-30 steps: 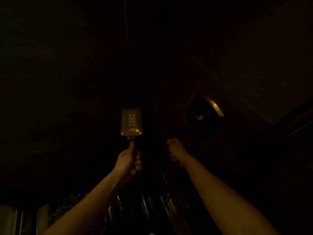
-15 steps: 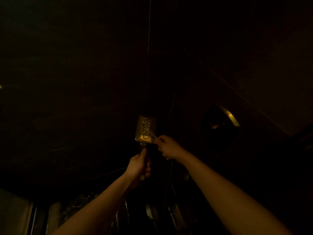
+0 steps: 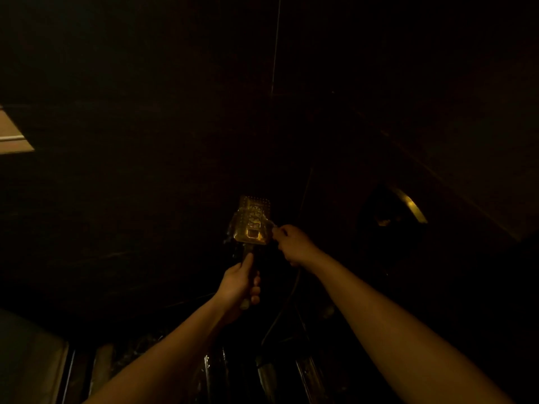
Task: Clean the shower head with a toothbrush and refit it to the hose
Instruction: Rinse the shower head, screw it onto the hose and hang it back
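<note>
Gripping the handle, the left hand (image 3: pixel 239 282) is wrapped tight around the shower head (image 3: pixel 253 221), holding it upright mid-frame. It's a rectangular metal face, shiny, dotted with nozzle bumps. Right hand (image 3: pixel 293 243) is closed on something thin at its right edge, probably the toothbrush (image 3: pixel 269 222), too dark to tell.

Nearly everything is black or deep brown in the dim amber light. At the frame's centre the shower head (image 3: pixel 253 220) glints dull gold, its rectangular face studded with rows of small dots. A pale beige panel (image 3: pixel 13 135) shows at the left edge, and a curved brassy streak (image 3: pixel 409 204) shines at the right.
</note>
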